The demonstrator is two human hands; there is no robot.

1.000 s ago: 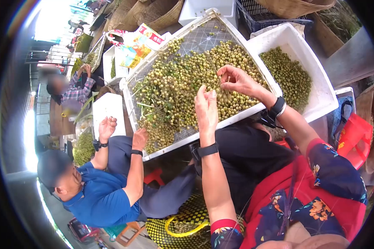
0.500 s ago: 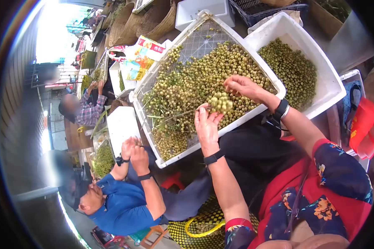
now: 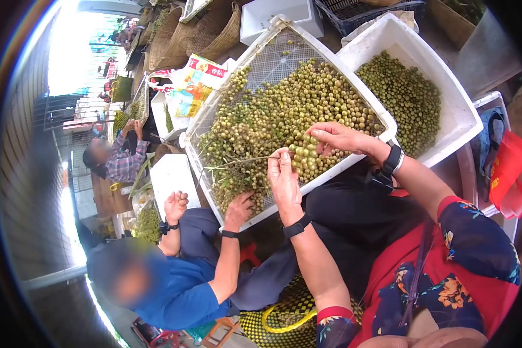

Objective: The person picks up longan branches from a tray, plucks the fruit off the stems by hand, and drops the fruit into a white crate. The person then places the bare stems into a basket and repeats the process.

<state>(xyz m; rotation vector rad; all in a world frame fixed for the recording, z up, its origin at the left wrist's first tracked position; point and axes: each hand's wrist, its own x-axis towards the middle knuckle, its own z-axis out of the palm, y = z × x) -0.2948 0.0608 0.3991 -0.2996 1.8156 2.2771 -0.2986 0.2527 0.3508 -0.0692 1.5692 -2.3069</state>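
Small round yellow-green fruits (image 3: 330, 87) fill much of a white-rimmed mesh tray (image 3: 261, 211). My left hand (image 3: 283, 180) pinches the stem of a fruit bunch (image 3: 306, 153) above the tray's near side. Just right of the bunch is my right hand (image 3: 337, 138), its curled fingers touching the bunch; whether a fruit is between them is hidden. Stems and leafy twigs (image 3: 226, 168) lie among the fruits on the tray's left part.
A white foam box (image 3: 452, 98) of loose fruits adjoins the tray at right. At left, a co-worker in a blue shirt (image 3: 177, 278) reaches into the tray with one hand (image 3: 238, 211). A red bag (image 3: 510, 174) hangs far right, a yellow-black woven basket (image 3: 272, 325) below.
The co-worker's one hand has moved into the tray, away from the other. My right hand has shifted slightly left and down, closer to the bunch. My left hand has moved a little left.
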